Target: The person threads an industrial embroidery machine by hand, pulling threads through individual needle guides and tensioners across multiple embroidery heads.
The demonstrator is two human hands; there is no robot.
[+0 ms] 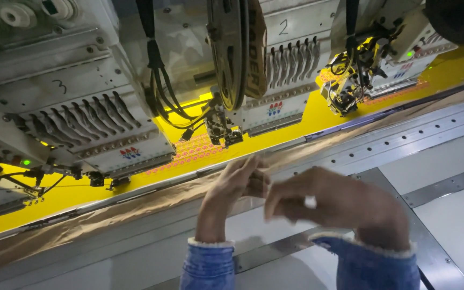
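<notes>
Grey metal counter (447,215) of a long multi-head embroidery machine fills the view, its perforated rails running on a slant past a stretched sheet of bright yellow fabric (291,131) stitched with a pink and red patterned band (200,150). Above the fabric stand the white and grey embroidery heads (89,121), each with a row of needle levers, black cables and a green indicator light. A strip of thin brownish translucent backing film (135,207) lies along the near edge of the yellow fabric, just beyond the hands.

Both hands, in blue denim sleeves with pale frayed cuffs (208,266), are raised together over the counter. The left hand (237,182) has its fingers brought together, and the right hand (323,201), wearing a pale ring (310,202), curls toward it, fingertips nearly meeting. They seem to pinch something very fine, perhaps a thread or the film's edge, but motion blur hides it, so whether either grip actually holds anything cannot be told.

The backing film looks light, limp and easily torn or creased; it would likely be best taken by its free near edge, just ahead of the fingertips, with a gentle pinch.
</notes>
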